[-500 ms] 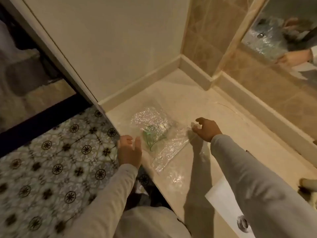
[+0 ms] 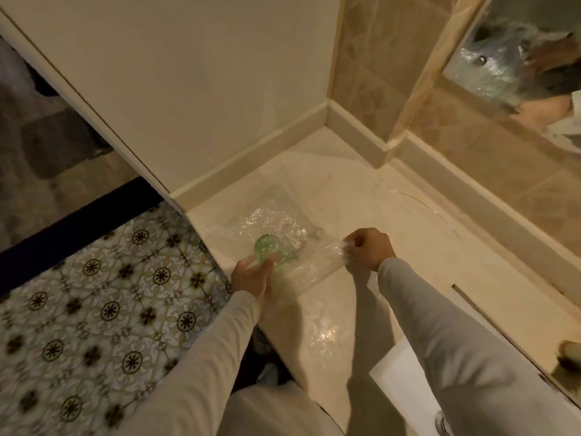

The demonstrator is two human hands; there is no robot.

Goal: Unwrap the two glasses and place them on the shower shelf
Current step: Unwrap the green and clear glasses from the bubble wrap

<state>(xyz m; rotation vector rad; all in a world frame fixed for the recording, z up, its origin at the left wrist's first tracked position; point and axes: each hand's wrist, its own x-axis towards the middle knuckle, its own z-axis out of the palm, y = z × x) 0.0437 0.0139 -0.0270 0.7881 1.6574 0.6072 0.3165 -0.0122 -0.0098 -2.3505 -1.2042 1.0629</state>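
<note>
A green glass [image 2: 267,250] is seen lying on its side on a sheet of clear bubble wrap [image 2: 276,223], which is spread over a cream stone ledge [image 2: 345,196] near the corner of the wall. The glass is gripped at its near end by the left hand [image 2: 251,280], whose fingers are curled round it (whether a layer of wrap lies between fingers and glass cannot be told). The rest of the glass points away from that hand, toward the wall.

The right hand [image 2: 369,249] is placed to the right of the glass, apart from it and at about the same distance from the wall. Its fingers are closed into a tight fist, and the right-hand edge of the bubble wrap is pinched in them, so that a band of wrap is stretched between the glass and this hand. Both sleeves are pale.

Patterned floor tiles [image 2: 103,297] are seen to the left of the ledge, below the left forearm.
</note>
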